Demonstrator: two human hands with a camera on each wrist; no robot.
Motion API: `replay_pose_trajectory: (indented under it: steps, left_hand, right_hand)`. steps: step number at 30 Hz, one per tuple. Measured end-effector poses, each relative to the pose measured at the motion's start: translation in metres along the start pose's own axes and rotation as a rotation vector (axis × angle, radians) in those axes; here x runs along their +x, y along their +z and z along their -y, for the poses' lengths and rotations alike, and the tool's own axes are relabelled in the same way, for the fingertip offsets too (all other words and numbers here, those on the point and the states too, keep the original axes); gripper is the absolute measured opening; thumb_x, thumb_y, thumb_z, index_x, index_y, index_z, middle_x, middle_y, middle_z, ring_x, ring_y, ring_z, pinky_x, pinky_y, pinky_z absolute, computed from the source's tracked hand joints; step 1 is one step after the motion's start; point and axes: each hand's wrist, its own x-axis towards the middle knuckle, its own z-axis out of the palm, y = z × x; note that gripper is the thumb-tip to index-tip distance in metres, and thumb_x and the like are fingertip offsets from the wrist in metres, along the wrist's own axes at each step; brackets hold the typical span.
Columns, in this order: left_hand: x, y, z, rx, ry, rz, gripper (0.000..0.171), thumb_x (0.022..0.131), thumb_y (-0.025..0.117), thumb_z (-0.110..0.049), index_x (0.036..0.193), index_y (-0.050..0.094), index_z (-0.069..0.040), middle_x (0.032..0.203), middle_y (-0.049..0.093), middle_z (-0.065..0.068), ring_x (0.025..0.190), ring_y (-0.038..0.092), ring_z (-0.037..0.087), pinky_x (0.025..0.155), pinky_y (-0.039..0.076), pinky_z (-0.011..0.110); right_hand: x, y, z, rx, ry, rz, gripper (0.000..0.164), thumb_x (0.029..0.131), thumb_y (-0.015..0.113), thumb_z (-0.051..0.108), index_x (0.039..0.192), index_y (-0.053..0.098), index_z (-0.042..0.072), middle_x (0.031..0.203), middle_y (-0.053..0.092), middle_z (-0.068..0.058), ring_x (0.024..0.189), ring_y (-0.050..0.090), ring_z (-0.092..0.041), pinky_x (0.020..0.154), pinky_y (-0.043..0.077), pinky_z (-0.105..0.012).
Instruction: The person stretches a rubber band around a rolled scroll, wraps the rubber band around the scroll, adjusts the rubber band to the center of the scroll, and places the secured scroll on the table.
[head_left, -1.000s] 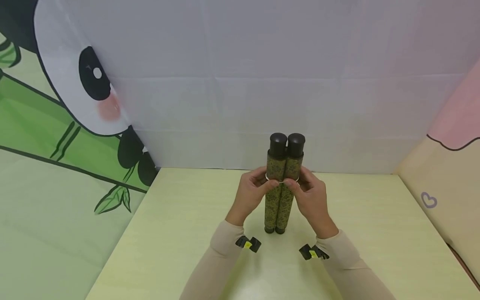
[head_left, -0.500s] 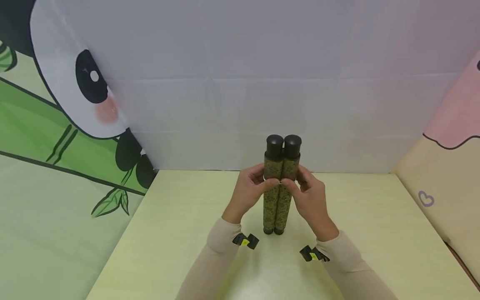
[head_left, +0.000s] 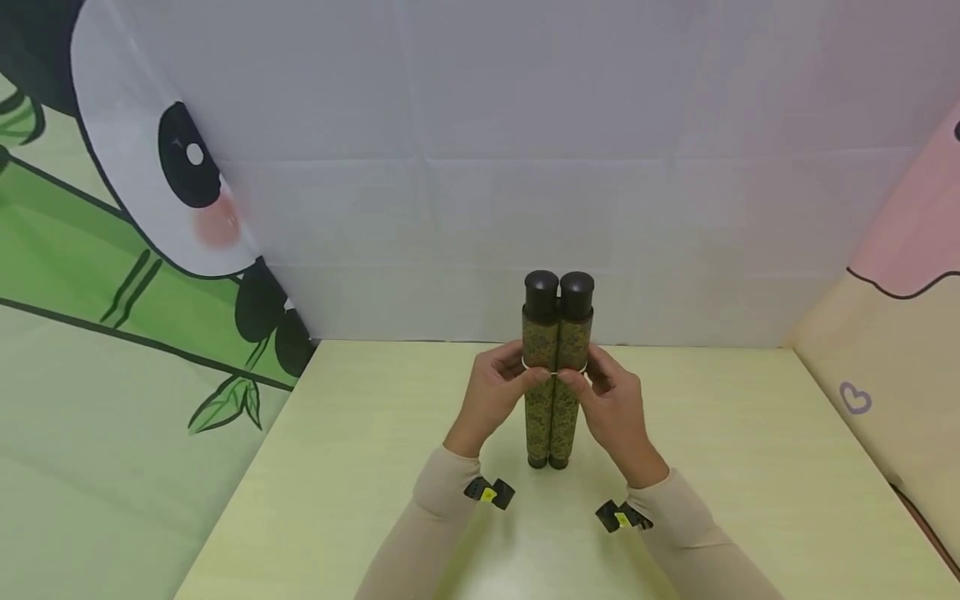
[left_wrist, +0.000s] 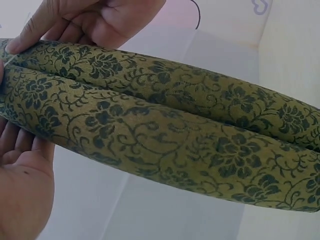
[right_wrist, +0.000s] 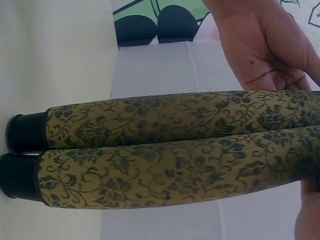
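Two rolled scrolls in olive-gold floral brocade, a left one [head_left: 539,425] and a right one [head_left: 567,417], stand upright side by side, touching. Black knobs cap both ends, and the lower ones are at the table top. A thin white band [head_left: 554,373] circles the pair. My left hand [head_left: 491,396] grips them from the left and my right hand [head_left: 613,408] from the right. Both thumbs lie on the band in front; the other fingers go behind and are partly hidden. The left wrist view shows the brocade of a scroll [left_wrist: 165,145] up close; black knobs [right_wrist: 20,175] show in the right wrist view.
A pale yellow-green table [head_left: 360,450] lies under the scrolls. Behind it hangs a pale grey-white backdrop [head_left: 420,208]. Panda and bamboo artwork [head_left: 187,158] covers the left side, and a pink and cream panel [head_left: 892,333] stands at the right.
The tops of the scrolls have shifted a little to the left, bringing the pair more upright. My hands and the band sit slightly lower on them. Both hands keep their grip.
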Motion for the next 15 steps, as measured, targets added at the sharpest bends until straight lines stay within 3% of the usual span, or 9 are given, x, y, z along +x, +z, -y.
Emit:
replay_pose_trajectory:
  steps: [3,8,15]
  left_hand:
    - [0.0,0.001,0.002,-0.007,-0.003,0.019,0.041,0.086,0.069,-0.026,0.122,0.062,-0.007,0.098,0.066,0.005,0.064,0.048,0.011,0.059,0.043,0.024]
    - [0.006,-0.001,0.017,-0.014,0.009,0.033,0.044,0.086,0.068,-0.033,0.126,0.059,-0.017,0.104,0.065,0.004,0.079,0.058,0.015,0.068,0.05,0.027]
    - [0.004,-0.003,0.026,0.064,0.047,-0.008,0.051,0.078,0.067,-0.05,0.114,0.067,-0.014,0.073,0.056,0.003,0.054,0.04,0.014,0.049,0.038,0.026]
  right_hand:
    - [0.003,-0.003,0.005,0.005,0.0,0.021,0.044,0.089,0.06,-0.003,0.131,0.048,-0.005,0.11,0.058,-0.017,0.1,0.059,-0.007,0.081,0.048,-0.02]
    - [0.01,-0.005,0.011,0.001,-0.034,0.02,0.047,0.088,0.059,-0.006,0.133,0.046,-0.005,0.11,0.058,-0.018,0.1,0.058,-0.009,0.086,0.047,-0.021]
    - [0.01,-0.001,0.007,-0.019,-0.018,0.008,0.042,0.087,0.063,-0.003,0.127,0.051,-0.006,0.111,0.061,-0.021,0.109,0.058,-0.007,0.09,0.048,-0.024]
